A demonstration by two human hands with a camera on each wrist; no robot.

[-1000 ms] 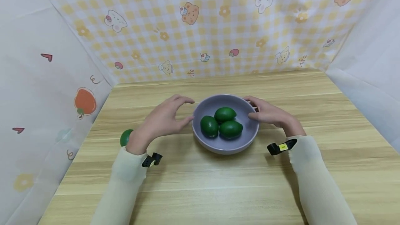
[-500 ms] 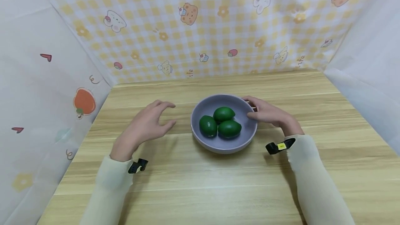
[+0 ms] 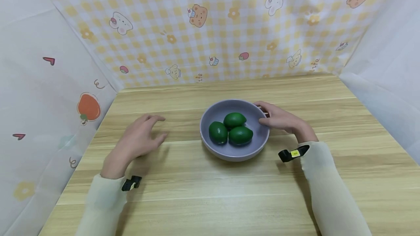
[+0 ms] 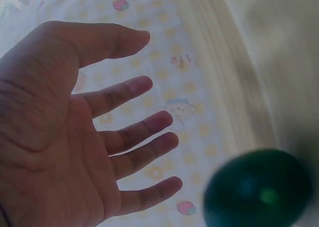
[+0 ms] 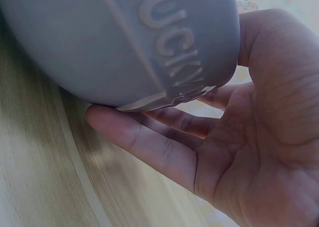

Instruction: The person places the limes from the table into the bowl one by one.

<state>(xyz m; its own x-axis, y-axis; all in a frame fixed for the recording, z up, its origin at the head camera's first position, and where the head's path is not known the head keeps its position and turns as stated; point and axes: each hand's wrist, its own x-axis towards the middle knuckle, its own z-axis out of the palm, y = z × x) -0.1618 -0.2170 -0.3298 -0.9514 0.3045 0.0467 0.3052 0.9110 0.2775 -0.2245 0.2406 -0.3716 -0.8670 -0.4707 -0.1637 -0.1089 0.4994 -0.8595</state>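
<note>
Left hand [image 3: 134,139] nearer the loose green fruit [image 4: 256,192]: fingers spread wide, holding nothing. Fruit lies apart from them, off the little-finger side; long axis blurred, cannot tell. Right hand [image 3: 283,119] well across the table [image 3: 197,199], gripping the bowl [image 3: 234,152], thumb inside.

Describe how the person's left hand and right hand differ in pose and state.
The left hand holds nothing, while the right hand grips the purple bowl. The left hand's fingers are spread apart; the right hand's reach round the bowl's outside, its thumb over the rim. Both are bare and emerge from cream sleeves.
</note>
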